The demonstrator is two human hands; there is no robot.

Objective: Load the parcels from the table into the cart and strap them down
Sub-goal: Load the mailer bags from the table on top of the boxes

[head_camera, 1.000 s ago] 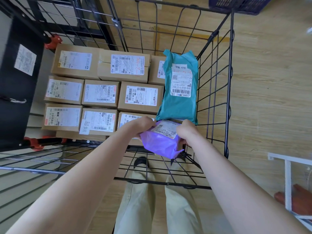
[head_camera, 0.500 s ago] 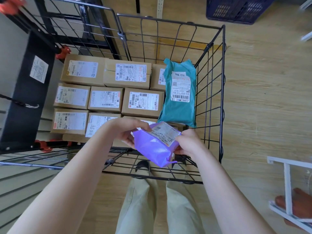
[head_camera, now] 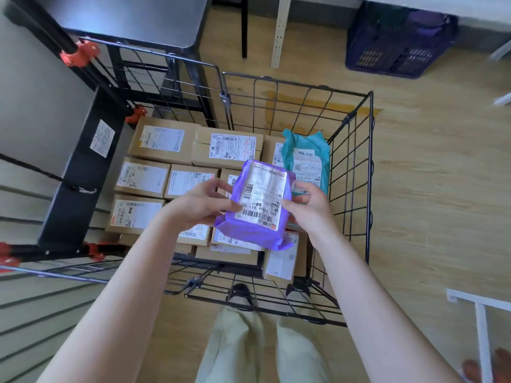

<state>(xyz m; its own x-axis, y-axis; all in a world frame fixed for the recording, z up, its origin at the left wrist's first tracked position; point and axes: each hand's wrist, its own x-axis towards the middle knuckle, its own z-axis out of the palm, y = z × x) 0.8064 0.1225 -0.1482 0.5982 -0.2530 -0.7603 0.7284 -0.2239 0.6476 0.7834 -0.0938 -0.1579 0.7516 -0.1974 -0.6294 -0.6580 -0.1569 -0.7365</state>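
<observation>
Both hands hold a purple parcel (head_camera: pixel 258 201) (label up) over the cart (head_camera: pixel 356 167).

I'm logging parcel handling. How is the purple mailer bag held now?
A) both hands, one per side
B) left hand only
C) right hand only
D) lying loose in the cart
A: the left hand and right hand each grip one side of the purple mailer bag, above the cart.

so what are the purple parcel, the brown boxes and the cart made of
Purple parcel: looks like thin plastic film, slightly glossy. It creases, and its loose end flares out.
Brown boxes: apparently cardboard, matte, with flat faces and sharp folded edges.
Cart: seemingly metal wire with a black coating, made of thin rigid rods that form a grid.
</observation>
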